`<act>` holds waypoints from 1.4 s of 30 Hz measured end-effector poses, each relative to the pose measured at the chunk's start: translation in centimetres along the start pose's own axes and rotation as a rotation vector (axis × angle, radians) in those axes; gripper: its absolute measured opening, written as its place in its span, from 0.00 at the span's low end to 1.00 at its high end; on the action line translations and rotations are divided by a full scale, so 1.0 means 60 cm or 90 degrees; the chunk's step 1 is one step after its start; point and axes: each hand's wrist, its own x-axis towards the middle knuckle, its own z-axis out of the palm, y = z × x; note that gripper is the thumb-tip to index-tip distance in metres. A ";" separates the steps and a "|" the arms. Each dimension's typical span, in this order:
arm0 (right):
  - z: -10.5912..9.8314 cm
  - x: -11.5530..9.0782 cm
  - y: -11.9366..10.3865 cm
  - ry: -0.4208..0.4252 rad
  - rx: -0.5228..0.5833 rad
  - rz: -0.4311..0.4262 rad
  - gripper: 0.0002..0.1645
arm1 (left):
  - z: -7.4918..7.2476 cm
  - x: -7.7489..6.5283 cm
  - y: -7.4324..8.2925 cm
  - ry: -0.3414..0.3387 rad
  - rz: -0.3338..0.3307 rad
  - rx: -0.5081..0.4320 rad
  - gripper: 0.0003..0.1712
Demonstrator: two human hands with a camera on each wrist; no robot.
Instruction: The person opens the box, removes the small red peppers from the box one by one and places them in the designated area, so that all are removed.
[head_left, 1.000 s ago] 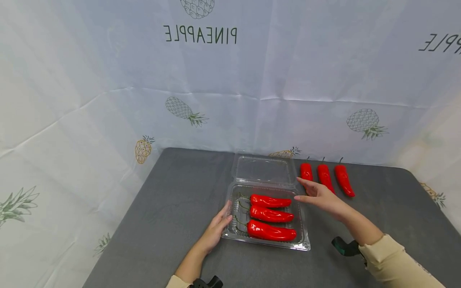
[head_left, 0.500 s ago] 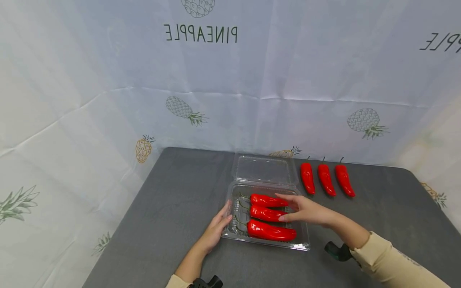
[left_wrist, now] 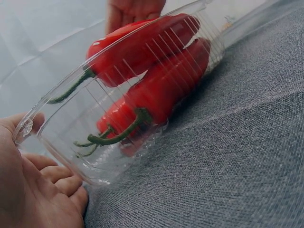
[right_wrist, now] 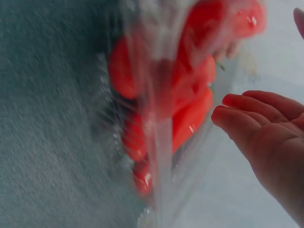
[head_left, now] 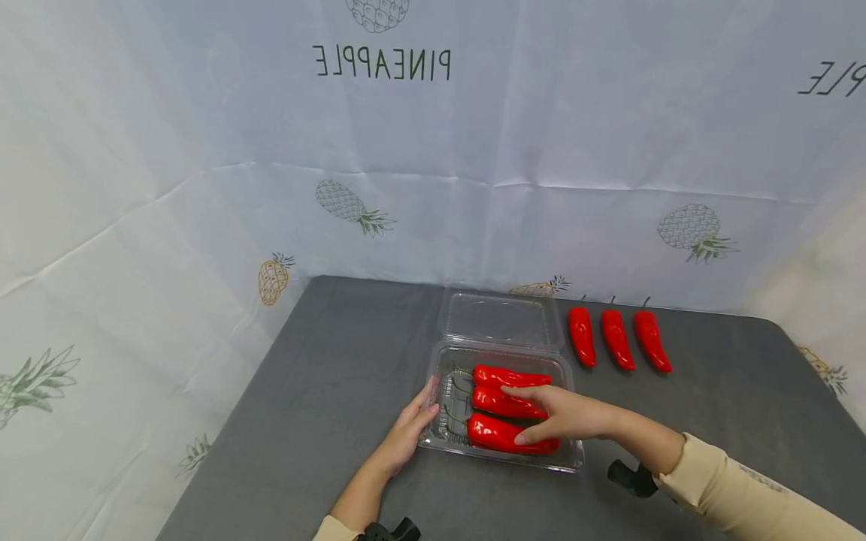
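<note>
A clear plastic clamshell box (head_left: 440, 445) holds several red peppers with green stems. In the left wrist view, one pepper (left_wrist: 142, 50) lies on top of others. My left hand (head_left: 406, 432) holds the box's left side, its thumb over the rim and its fingers outside the wall. My right hand (head_left: 567, 415) is over the box's right part, thumb and fingers spread above the front pepper (head_left: 490, 432) and the middle pepper (head_left: 497, 400). In the right wrist view the right hand (right_wrist: 270, 133) has straight fingers; contact with the peppers cannot be made out.
The box's clear lid (head_left: 501, 319) lies folded back on the grey table (head_left: 338, 361). Three more red peppers (head_left: 618, 340) lie in a row at the back right. A white cloth with pineapple prints (head_left: 433, 135) hangs behind and beside the table.
My right hand has moved left and towards me, from beside the box and the loose peppers to over the peppers inside it. The left hand stays at the box's side.
</note>
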 end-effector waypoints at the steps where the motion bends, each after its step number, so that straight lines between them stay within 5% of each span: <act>1: 0.003 0.001 -0.002 -0.005 -0.009 0.003 0.48 | 0.000 0.000 0.000 -0.001 -0.001 0.000 0.36; 9: 0.022 0.009 0.002 -0.026 -0.092 0.000 0.44 | 0.001 -0.002 0.001 -0.005 -0.005 0.001 0.36; 19: 0.043 0.011 0.003 0.019 -0.182 -0.025 0.37 | 0.001 0.000 0.002 -0.008 -0.005 -0.003 0.36; 42: 0.049 0.010 0.007 0.065 -0.164 -0.045 0.34 | 0.000 0.002 0.000 0.001 -0.003 0.000 0.36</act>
